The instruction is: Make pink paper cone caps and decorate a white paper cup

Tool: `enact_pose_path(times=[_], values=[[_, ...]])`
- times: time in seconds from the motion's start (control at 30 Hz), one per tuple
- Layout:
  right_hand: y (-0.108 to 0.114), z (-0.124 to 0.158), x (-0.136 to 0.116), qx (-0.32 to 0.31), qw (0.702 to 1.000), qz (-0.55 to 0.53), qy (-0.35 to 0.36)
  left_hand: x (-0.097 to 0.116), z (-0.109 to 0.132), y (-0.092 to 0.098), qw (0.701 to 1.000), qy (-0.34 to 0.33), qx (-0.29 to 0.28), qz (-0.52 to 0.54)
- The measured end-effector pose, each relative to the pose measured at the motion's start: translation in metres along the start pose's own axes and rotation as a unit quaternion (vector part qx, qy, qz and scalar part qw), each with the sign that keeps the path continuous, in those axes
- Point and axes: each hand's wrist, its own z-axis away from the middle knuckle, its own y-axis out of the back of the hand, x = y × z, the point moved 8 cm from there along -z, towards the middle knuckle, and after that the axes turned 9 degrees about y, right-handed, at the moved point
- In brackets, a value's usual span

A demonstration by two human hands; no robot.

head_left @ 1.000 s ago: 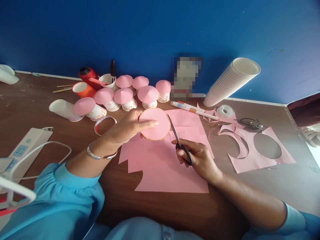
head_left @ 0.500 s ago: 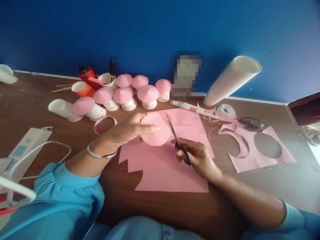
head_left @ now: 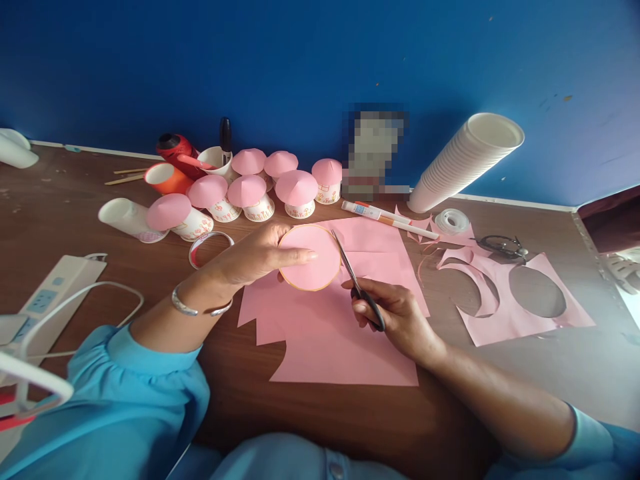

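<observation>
My left hand (head_left: 265,257) pinches a pink paper circle (head_left: 315,270) by its left side, the thumb lying across its top. A thin yellow-orange line runs round the circle's edge. In my right hand (head_left: 393,310) is a pair of scissors (head_left: 350,263) with black handles, its blades pointing up and away beside the circle's right edge. The blades look nearly closed; I cannot tell whether they touch the paper. Beneath both hands lie pink paper sheets (head_left: 345,347) with notched left edges.
Behind my left hand stand several paper cups with pink cone roofs (head_left: 296,188). A tall stack of white cups (head_left: 460,167) leans at the back right. Pink paper offcuts (head_left: 515,313) and a tape roll (head_left: 451,221) lie right. A power strip (head_left: 55,293) is at left.
The paper circle and my left hand have shifted very slightly left. Otherwise both hands keep almost the same pose, and the scissors stay beside the circle's right edge.
</observation>
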Motion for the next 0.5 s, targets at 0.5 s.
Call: enact_pose_path(times=[0.5], values=[[0.0013, 0.002, 0.0024, -0.002, 1.0, -0.007, 0.001, -0.0096, 0.0014, 0.0092, 0.999, 0.022, 0.02, -0.026]])
